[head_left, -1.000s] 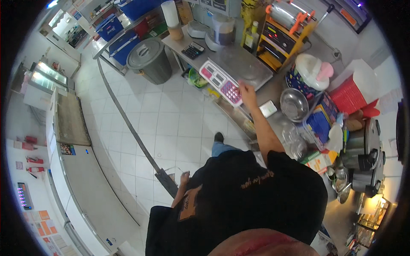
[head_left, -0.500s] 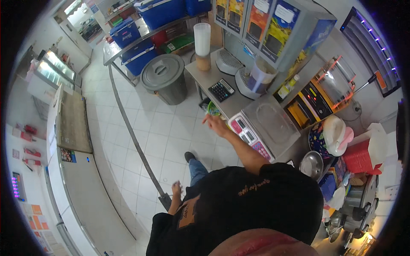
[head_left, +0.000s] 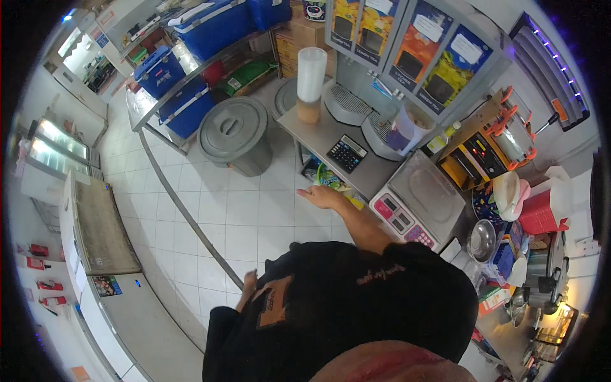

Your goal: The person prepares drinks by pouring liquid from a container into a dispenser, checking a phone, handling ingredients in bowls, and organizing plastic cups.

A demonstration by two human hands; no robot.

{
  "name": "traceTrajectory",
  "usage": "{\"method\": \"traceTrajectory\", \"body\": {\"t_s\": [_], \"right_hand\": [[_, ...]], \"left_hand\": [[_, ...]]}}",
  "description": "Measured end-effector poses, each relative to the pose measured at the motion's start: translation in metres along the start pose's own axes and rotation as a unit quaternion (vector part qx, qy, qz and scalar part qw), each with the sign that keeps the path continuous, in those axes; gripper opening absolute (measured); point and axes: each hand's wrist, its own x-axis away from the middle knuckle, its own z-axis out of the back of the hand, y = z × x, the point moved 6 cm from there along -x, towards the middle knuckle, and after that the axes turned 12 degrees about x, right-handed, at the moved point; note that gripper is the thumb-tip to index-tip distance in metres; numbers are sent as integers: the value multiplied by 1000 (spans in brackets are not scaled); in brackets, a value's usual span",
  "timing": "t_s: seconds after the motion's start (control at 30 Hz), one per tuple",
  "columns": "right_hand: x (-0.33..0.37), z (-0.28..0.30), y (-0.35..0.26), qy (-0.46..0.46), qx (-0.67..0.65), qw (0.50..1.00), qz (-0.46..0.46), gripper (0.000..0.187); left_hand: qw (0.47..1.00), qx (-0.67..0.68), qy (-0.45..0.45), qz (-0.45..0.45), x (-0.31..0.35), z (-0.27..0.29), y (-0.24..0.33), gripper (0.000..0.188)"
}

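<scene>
My right hand hangs in the air by the front edge of the steel counter, with a finger stretched out to the left and nothing seen in it. Nearest to it are a green-rimmed bin under the counter and the pink-and-white weighing scale. A black calculator lies farther back on the counter. Low at my left side is my left hand, partly hidden by my black shirt. It is small and its fingers are unclear. Behind it runs a dark strip across the tiles.
A grey lidded bin stands ahead on the tiled floor. Blue cooler boxes sit on a metal table beyond. Chest freezers line the left. Drink dispensers, a cup sealing machine and a metal bowl are at the right.
The view has shifted, and the bin and freezers appear farther left. My right hand's fingers look less spread. My left hand is tucked closer to my shirt, and my foot has gone from sight.
</scene>
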Motion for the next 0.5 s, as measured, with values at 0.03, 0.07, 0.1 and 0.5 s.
{"method": "traceTrajectory", "body": {"t_s": [0.03,0.07,0.1,0.5], "right_hand": [[1,4,-6,20,-15,1000,-14,70],[5,8,-8,41,-26,998,-28,68],[7,10,-7,60,-37,997,-40,67],[-81,108,100,379,-221,898,12,116]], "left_hand": [[999,34,10,-3,-24,6,22,46],[999,28,25,-1,-52,6,40,46],[994,-82,59,37,-79,8,63,46],[995,29,-26,-92,-95,-181,218,45]]}}
